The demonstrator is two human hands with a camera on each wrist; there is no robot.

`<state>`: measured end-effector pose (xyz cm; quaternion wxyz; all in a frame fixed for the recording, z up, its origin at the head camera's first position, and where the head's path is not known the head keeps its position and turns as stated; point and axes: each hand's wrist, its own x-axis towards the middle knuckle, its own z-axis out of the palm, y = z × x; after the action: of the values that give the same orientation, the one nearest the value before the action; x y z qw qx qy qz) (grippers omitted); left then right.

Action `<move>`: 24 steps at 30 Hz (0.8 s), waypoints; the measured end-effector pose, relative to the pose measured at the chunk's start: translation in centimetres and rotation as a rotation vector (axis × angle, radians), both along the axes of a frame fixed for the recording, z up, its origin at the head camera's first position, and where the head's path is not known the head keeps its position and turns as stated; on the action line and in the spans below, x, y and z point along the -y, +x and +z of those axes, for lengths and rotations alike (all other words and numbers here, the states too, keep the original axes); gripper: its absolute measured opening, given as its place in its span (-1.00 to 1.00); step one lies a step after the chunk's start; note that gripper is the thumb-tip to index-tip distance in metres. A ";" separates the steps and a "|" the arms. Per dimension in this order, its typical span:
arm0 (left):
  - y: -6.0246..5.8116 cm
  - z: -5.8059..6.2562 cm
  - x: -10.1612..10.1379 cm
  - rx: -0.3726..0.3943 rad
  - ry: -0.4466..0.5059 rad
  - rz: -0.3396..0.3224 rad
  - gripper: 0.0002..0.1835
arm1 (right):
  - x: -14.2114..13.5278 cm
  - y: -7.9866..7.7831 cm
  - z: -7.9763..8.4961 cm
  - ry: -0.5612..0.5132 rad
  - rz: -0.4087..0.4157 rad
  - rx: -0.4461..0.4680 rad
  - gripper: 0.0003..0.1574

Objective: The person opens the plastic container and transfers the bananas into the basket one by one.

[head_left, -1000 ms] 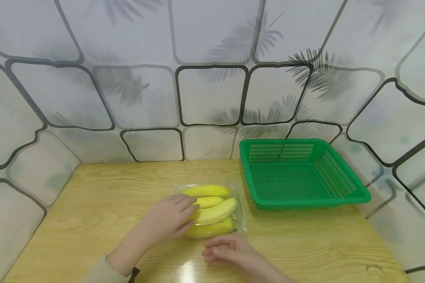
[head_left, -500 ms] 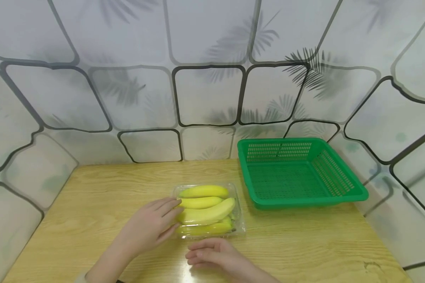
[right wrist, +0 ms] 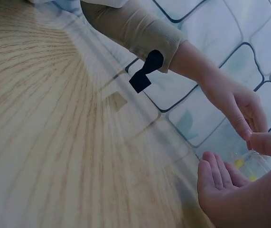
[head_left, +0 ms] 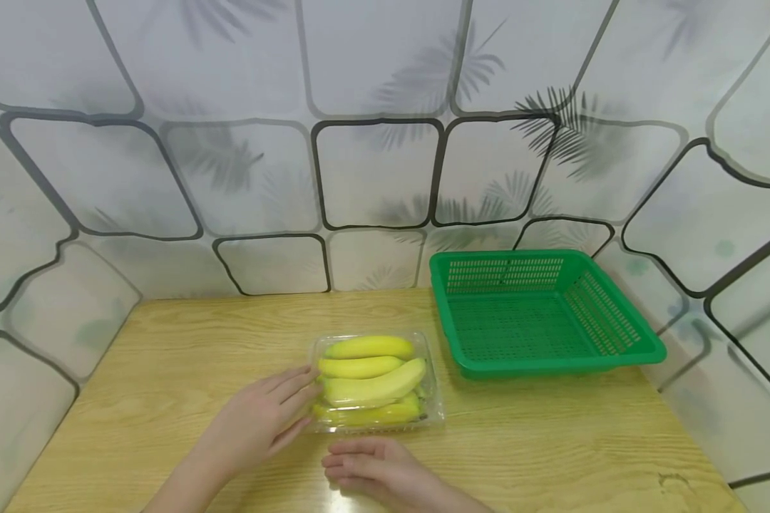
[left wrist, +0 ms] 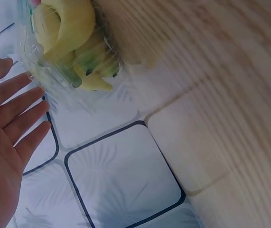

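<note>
Several yellow bananas lie in a clear plastic box on the wooden table. My left hand is at the box's left side, fingers extended with the tips right at its edge. In the left wrist view this hand shows its palm with nothing in it, beside the bananas. Just in front of the box, my right hand hovers with loosely bent fingers and holds nothing. The right wrist view shows its relaxed fingers too, with the box mostly hidden behind the hands.
A green plastic basket with slotted walls stands at the back right, close to the patterned wall. The wooden table meets walls at the back and on both sides. A black strap end hangs at the left sleeve.
My left hand has slid left off the bananas to the box's edge. The right hand has shifted left along the box's front. The box of bananas has stayed in place.
</note>
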<state>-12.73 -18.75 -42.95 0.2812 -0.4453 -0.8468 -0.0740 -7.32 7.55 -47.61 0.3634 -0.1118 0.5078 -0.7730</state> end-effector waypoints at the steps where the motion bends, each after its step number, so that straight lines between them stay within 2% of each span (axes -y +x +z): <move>1: 0.1 0.0 0.0 0.006 0.001 0.000 -0.51 | 0.1 0.0 -0.2 -0.005 -0.003 0.003 -0.29; 11: 0.4 -0.2 0.0 0.062 -0.001 -0.001 -0.55 | 1.2 -0.2 -1.1 -0.038 -0.053 0.066 -0.25; 24: 1.0 -0.6 0.3 0.124 0.014 0.023 -0.31 | 2.0 -0.3 -1.9 -0.124 -0.107 0.115 -0.24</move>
<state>-11.75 -19.03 -43.50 0.2322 -0.4283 -0.8671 -0.1043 -7.60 5.55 -49.52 0.3427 -0.0621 0.4424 -0.8264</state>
